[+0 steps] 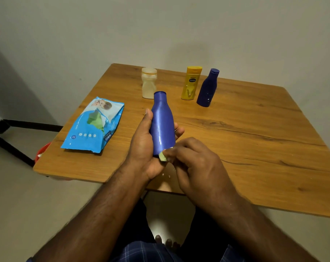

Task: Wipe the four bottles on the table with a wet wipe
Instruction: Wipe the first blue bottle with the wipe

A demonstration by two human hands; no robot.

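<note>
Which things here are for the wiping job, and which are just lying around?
For the job: blue bottle in the left hand, wipe in the right hand, white bottle, yellow bottle, dark blue bottle, wipes pack.
Lying around: red thing under the table.

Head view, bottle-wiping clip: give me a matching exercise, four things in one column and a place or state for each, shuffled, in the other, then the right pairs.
Things:
1. blue bottle
2. yellow bottle
3. wipes pack
4. wipe

Places or states:
A. lies flat near the table's left edge
B. stands upright between the white bottle and the dark blue bottle
C. pinched by the right hand against a bottle's base
D. gripped in the left hand, off the table

Pairs: 1-D, 2-B, 3-A, 4-C
</note>
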